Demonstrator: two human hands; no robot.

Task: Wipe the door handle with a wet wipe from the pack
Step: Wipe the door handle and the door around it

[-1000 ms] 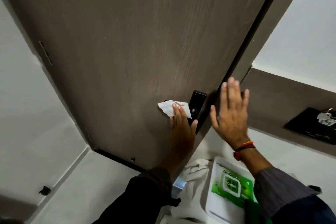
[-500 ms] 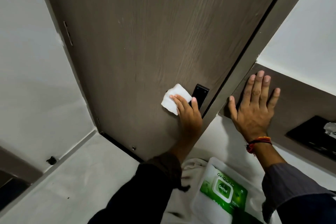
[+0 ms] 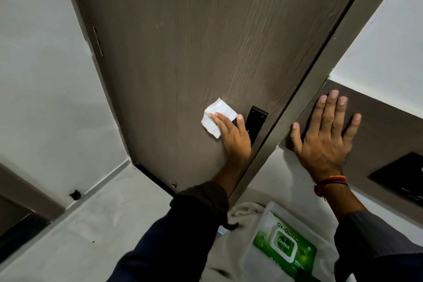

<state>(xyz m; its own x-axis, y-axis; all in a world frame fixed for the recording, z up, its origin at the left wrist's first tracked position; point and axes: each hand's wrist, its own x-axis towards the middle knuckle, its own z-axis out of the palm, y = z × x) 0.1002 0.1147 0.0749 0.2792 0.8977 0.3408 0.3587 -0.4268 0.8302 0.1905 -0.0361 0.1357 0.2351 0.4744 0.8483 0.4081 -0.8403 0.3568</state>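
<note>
My left hand presses a white wet wipe over the door handle, which is mostly hidden under the hand and wipe. The handle's black backplate shows just right of my thumb on the brown wooden door. My right hand lies flat with fingers spread on the brown wall panel right of the door frame, holding nothing. The green and white wet wipe pack lies below, on a white cloth.
The grey door frame runs between my two hands. A black switch plate is set in the panel at the right. White walls flank the door, and a door hinge shows at the left. A black doorstop sits low on the left wall.
The door has swung closed against its frame. My left hand stayed on the handle with the wipe, which flattened out. My right hand moved from the door edge onto the wall panel.
</note>
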